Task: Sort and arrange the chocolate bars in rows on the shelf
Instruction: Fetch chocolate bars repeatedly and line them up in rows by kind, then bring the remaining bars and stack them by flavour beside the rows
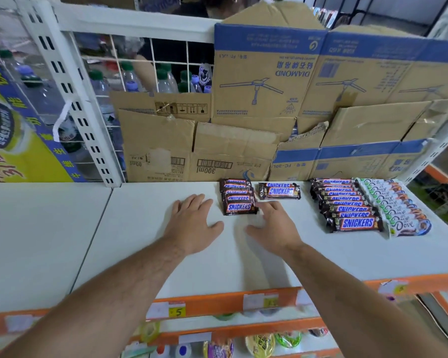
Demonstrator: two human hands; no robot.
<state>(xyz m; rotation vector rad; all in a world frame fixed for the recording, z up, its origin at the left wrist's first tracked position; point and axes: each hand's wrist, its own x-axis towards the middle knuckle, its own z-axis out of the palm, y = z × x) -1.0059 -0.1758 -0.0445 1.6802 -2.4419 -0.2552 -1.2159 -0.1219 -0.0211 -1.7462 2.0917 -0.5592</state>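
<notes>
On the white shelf (150,228) lies a short row of small Snickers bars (238,197), overlapping front to back. Two more Snickers bars (279,191) lie crosswise just right of it. Further right runs a long row of larger Snickers bars (347,205), with a row of white Dove bars (396,205) beside it. My left hand (194,223) rests flat on the shelf, left of the short row, fingers spread. My right hand (274,228) hovers in front of the short row, fingers relaxed, fingertips close to the front bar. Neither hand holds anything.
Flattened cardboard boxes (295,99) stand along the back of the shelf. Water bottles (166,78) show behind a white wire grid at the back left. An orange price rail (217,303) edges the shelf front, with goods on lower shelves.
</notes>
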